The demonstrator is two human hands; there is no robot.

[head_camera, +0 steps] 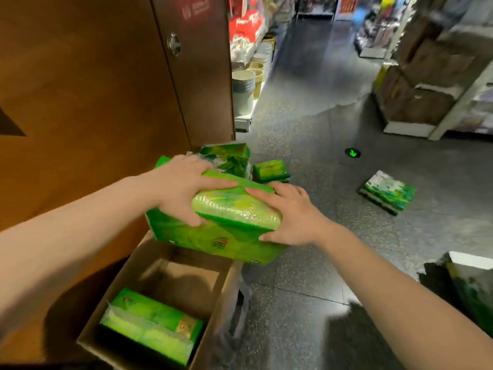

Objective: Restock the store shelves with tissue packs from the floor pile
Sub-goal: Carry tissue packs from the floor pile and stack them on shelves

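Both my hands hold a green tissue pack (pixel 234 209) over the far end of an open cardboard box (pixel 213 311). My left hand (pixel 181 188) grips its left end, thumb on the near side. My right hand (pixel 290 212) grips its right end. Under the held pack lies a larger green tissue bundle (pixel 213 241) resting on the box's far rim. One more green tissue pack (pixel 152 324) lies inside the box at its near left. Torn green wrapping (pixel 229 156) and a small green pack (pixel 270 170) lie on the floor behind.
A tall brown cabinet (pixel 93 89) stands close on my left. A green-and-white tissue pack (pixel 386 193) lies alone on the dark speckled floor to the right. Another wrapped bundle (pixel 469 284) is at the right edge. Store shelves (pixel 437 76) line the aisle ahead, with stacked buckets (pixel 242 89).
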